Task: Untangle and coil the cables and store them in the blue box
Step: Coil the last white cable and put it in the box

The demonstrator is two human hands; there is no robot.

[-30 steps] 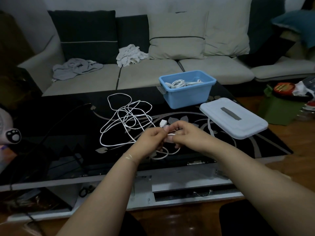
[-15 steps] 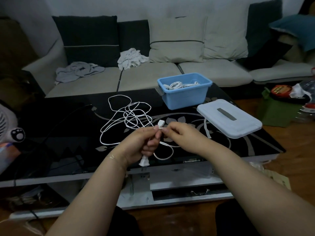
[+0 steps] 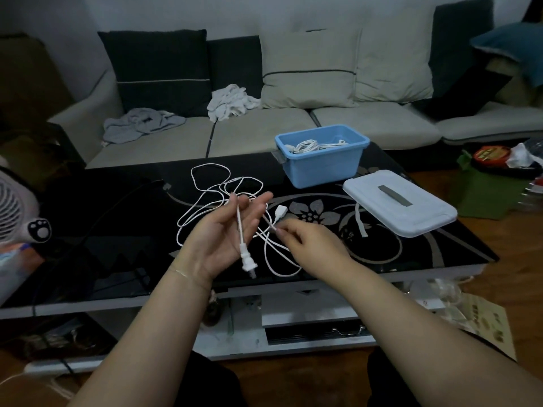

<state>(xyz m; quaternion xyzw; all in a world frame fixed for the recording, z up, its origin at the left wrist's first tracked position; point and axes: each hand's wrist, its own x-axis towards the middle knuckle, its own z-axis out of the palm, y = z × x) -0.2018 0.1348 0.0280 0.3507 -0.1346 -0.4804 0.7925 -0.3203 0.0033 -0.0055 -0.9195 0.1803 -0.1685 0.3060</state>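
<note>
No legible writing anywhere. Left hand [image 3: 223, 239] palm up, fingers spread, cable [image 3: 211, 201] draped across, plug [image 3: 248, 263] dangling; right hand [image 3: 305, 239] pinched same cable. Rest tangled on table [image 3: 117, 230]. Beyond: blue box [image 3: 323, 168] with coiled cables, lid [image 3: 399, 202] beside.

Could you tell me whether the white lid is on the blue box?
No, the white lid lies flat on the table beside the open blue box.

A home living room — a cushioned sofa [image 3: 264, 133] strewn with clothes [image 3: 141, 124] runs behind the glossy black desk [image 3: 117, 230], wood floor [image 3: 514, 274] beneath.
</note>
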